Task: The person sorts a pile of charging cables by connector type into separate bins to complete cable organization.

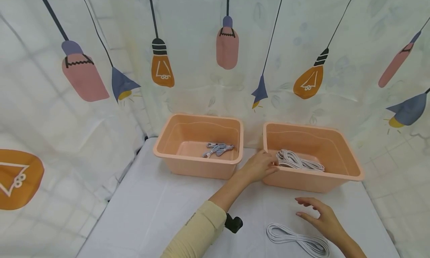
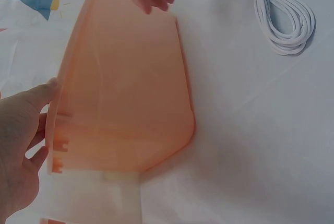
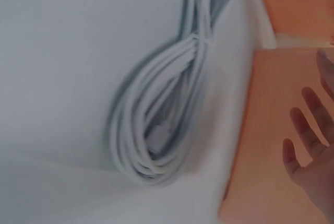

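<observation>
My left hand (image 1: 259,167) grips the rim of the right peach plastic bin (image 1: 302,181) at its near left corner. The left wrist view shows that hand (image 2: 21,140) with thumb and fingers on the bin's rim (image 2: 57,104). A tied bundle of white cable (image 1: 299,161) lies inside this bin. On the table, in front of the bin, rests another coiled white cable (image 1: 299,238), bound at its middle. My right hand (image 1: 324,217) hovers beside that coil with fingers parted, holding nothing; the right wrist view shows its spread fingers (image 3: 313,125) too.
A second peach bin (image 1: 198,167) stands to the left, with small grey-blue cables (image 1: 220,149) inside. Both bins sit on a white-covered table (image 1: 147,213), before a curtain (image 1: 201,64) printed with lamps. The table's left edge runs along the curtain.
</observation>
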`<control>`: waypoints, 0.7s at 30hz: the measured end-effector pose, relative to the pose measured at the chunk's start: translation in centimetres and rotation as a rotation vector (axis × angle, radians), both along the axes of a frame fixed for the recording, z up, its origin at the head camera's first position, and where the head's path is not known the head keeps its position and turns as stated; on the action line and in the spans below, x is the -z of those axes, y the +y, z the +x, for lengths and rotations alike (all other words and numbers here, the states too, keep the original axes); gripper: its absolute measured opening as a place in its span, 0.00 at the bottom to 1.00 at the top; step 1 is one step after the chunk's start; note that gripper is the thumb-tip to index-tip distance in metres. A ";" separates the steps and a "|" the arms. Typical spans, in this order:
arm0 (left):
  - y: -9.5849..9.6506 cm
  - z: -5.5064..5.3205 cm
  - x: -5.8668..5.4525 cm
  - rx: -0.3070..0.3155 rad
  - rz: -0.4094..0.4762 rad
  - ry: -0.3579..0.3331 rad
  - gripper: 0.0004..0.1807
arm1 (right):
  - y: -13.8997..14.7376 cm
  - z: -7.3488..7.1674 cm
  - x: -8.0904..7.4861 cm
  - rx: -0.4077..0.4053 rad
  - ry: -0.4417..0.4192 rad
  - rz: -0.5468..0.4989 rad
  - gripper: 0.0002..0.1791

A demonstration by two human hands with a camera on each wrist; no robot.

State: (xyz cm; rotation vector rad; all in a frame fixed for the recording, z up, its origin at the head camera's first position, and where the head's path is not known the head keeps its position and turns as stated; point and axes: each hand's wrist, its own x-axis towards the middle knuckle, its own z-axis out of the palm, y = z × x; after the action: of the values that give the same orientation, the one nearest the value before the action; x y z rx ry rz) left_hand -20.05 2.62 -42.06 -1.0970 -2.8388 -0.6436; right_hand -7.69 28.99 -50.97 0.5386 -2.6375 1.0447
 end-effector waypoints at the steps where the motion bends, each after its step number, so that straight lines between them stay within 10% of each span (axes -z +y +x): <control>1: 0.0 0.0 0.0 0.001 0.003 -0.002 0.11 | 0.0 0.1 0.3 -0.006 -0.009 -0.002 0.27; 21: -0.1 0.1 -0.1 0.003 0.014 -0.004 0.10 | 0.8 1.7 5.9 -0.247 -0.166 -0.031 0.29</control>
State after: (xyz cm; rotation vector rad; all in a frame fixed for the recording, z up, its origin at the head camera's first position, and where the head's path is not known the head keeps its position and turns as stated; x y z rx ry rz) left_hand -19.93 2.55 -41.93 -1.0988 -2.8322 -0.6664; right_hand -5.95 29.81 -56.83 0.8210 -2.7424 1.2487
